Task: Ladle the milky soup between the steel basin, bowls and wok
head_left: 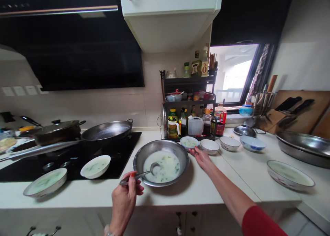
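- Steel bowl (139,157) sits on the white worktop (206,191) in front of me, just right of the hob (77,160). Pale soup (167,165) with green flecks is pooled in its bottom.
- My left hand (125,198) has its fingers (134,186) clamped on the ladle (144,174) handle, with the cup lying in the soup near the middle.
- My right hand (202,157) lies low by the bowl's right rim, fingers loosely apart and holding nothing. I cannot tell whether they touch the rim.
- A small bowl (189,142) just behind the rim is filled, and the empty bowl (209,146) beside it waits.
- To ladle well, I judge I should steady the rim with my right hand and fill the cup short of brimming. Then I should lift it level and let it drip over the steel before crossing.
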Demonstrator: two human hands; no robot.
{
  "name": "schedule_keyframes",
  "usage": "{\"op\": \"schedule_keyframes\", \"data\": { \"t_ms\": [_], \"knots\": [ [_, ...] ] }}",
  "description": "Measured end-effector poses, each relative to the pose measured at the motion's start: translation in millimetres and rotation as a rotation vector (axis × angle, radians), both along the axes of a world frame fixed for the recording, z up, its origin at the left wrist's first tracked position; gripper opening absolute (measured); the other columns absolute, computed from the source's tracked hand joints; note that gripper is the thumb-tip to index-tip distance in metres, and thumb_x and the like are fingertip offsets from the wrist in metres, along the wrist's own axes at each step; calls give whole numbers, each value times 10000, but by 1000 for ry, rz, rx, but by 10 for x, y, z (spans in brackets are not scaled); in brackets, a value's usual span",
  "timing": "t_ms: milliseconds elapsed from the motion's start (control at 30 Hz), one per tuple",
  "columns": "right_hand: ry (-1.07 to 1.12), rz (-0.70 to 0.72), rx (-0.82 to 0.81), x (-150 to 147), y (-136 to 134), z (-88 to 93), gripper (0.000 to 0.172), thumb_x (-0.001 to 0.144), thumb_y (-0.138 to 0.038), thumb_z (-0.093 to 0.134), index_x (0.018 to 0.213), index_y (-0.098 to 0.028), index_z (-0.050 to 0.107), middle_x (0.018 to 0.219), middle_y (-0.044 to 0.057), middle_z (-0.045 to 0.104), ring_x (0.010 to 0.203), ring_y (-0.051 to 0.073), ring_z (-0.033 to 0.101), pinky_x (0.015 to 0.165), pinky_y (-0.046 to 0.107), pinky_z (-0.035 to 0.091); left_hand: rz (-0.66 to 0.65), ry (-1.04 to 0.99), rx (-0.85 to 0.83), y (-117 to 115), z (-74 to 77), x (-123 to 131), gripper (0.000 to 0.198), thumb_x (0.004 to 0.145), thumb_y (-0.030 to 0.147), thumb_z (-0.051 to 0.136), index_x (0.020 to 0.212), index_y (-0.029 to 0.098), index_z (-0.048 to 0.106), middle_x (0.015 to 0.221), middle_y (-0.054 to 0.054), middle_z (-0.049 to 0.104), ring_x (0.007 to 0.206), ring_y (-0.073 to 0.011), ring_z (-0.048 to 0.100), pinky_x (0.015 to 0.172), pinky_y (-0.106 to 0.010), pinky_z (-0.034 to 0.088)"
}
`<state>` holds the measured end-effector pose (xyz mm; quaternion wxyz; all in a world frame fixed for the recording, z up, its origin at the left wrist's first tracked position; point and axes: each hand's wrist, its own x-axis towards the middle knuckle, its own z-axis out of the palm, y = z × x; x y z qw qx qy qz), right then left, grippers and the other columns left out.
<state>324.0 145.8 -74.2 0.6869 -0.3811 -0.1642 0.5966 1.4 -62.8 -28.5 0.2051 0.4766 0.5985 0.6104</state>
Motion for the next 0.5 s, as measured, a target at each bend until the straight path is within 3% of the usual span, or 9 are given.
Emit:
{"op": "schedule_keyframes", "data": {
  "t_ms": [100,200,333,500],
  "knots": [
    [-2,-53,3,93,-140,-42,205,746,-90,777,830,-145,597,689,7,636,643,162,682,562,241,592,-16,-23,8,-20,-48,34,584,818,699,481,1019,164,603,584,-29,699,506,-220,686,526,-336,593],
    [-12,-155,-19,299,-244,-31,298,711,-92,792,915,-150,583,733,9,642,614,154,675,530,223,589,-78,-38,13,-70,-71,102,518,824,652,521,1022,179,592,616,-24,706,493,-211,677,492,-322,579],
    [-35,-219,-54,589,-275,86,376,773,-169,754,1090,-174,552,896,46,665,639,161,681,466,210,559,-179,2,-17,-132,-67,251,426,818,592,575,985,201,592,565,5,669,466,-193,654,480,-290,558],
    [-24,-154,-144,721,-225,204,303,922,-205,605,1212,-159,528,1035,89,645,721,151,669,500,212,540,-262,56,-48,-138,-95,384,405,774,580,628,947,216,590,573,26,634,433,-167,616,435,-253,501]
  ]
}}
